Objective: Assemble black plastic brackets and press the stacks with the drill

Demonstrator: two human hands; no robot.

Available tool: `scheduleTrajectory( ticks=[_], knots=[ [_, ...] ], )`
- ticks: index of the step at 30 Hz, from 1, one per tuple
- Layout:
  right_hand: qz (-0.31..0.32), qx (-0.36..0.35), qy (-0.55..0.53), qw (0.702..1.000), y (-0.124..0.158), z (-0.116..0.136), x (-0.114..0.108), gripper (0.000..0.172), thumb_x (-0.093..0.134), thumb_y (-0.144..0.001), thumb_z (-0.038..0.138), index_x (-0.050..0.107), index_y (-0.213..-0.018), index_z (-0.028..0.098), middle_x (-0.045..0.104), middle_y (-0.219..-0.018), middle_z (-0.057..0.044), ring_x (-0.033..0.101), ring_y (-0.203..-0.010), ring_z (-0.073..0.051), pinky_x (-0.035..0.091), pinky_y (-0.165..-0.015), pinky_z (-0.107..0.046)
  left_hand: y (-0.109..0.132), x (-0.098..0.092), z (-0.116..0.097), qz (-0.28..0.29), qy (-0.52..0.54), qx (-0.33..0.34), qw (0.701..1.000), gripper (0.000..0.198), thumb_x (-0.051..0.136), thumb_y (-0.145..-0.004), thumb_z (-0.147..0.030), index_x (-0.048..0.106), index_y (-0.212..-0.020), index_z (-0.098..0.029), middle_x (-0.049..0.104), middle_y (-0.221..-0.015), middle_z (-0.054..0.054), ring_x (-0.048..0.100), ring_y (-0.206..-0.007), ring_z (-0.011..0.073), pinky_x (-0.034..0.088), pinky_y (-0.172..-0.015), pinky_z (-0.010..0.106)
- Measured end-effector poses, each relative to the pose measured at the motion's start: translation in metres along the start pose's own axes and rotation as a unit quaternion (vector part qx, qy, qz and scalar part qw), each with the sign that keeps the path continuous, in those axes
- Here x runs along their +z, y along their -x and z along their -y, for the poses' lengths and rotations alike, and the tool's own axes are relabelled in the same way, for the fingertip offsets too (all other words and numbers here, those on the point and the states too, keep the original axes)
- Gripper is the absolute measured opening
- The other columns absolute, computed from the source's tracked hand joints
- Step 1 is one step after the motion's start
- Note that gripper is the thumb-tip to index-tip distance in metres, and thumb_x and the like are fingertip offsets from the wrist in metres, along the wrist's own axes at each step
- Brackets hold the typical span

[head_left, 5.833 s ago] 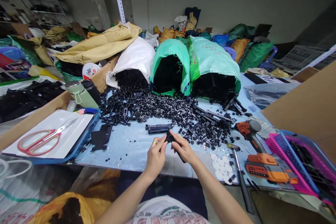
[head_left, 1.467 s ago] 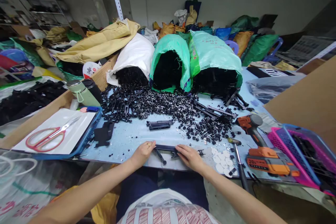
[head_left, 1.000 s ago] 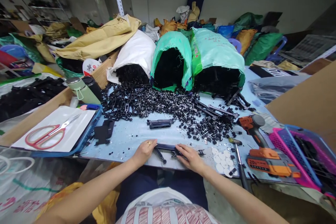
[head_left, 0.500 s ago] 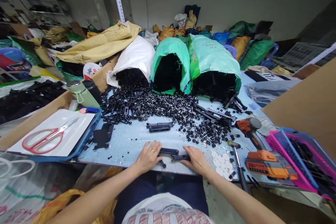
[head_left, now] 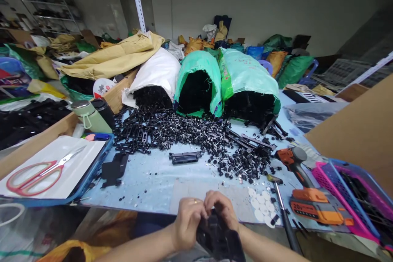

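Observation:
Close to my body, at the table's front edge, both hands are closed around a black plastic part. My left hand has its fingers bent at the part's upper left side. My right hand curls over its upper right side, fingertips near those of the left. The fingertips partly hide the top of the part. A similar long black part lies on the blue table beyond the hands, in front of a heap of small black pieces with metal pins.
White and green sacks of black parts stand behind the heap. An orange drill, a hammer-like tool and white discs lie right. Red-handled scissors rest on a tray at left. A pink basket stands far right.
Both hands have drawn closer together and nearer my body, lifting the black part off the table and turning it to point toward me. The view has tilted slightly upward.

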State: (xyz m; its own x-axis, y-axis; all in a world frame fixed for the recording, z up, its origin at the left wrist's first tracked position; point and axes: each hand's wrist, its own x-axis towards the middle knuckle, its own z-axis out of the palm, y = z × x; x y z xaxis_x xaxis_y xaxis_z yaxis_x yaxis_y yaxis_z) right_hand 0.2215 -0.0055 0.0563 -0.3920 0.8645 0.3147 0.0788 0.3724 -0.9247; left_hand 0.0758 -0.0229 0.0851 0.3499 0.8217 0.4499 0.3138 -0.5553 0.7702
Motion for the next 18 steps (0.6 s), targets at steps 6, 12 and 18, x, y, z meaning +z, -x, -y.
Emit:
scheduleTrajectory(
  ticks=[6,12,18],
  knots=[
    [-0.186,-0.014,0.039,0.982,-0.048,-0.056,0.038,0.042,0.01,-0.087,0.046,0.036,-0.112,0.025,0.04,-0.119,-0.012,0.05,-0.098,-0.02,0.044,-0.076,-0.035,0.0,0.018,0.033,-0.126,-0.08,0.045,0.988,0.062,-0.001,-0.087,-0.044,0.049,-0.11,-0.016,0.061,-0.089,0.011,0.057,-0.081,0.0204,0.044,-0.067,0.034],
    [-0.108,-0.003,0.353,0.929,-0.156,-0.088,-0.042,0.028,0.03,-0.089,0.035,0.049,-0.097,0.017,0.051,-0.108,-0.01,0.044,-0.104,-0.018,0.037,-0.088,-0.031,-0.01,0.003,0.107,0.021,-0.397,0.083,0.914,0.071,0.017,-0.079,-0.063,0.051,-0.114,-0.011,0.061,-0.079,0.01,0.056,-0.068,0.0195,0.04,-0.06,0.03],
    [-0.024,0.046,0.503,0.863,-0.28,-0.128,-0.082,0.024,0.04,-0.085,0.028,0.051,-0.103,0.016,0.053,-0.106,-0.009,0.044,-0.102,-0.019,0.035,-0.089,-0.03,-0.036,0.003,0.151,0.041,-0.491,0.037,0.869,0.066,0.036,-0.072,-0.065,0.06,-0.095,-0.009,0.06,-0.08,0.012,0.054,-0.072,0.0219,0.04,-0.061,0.032]
  ],
)
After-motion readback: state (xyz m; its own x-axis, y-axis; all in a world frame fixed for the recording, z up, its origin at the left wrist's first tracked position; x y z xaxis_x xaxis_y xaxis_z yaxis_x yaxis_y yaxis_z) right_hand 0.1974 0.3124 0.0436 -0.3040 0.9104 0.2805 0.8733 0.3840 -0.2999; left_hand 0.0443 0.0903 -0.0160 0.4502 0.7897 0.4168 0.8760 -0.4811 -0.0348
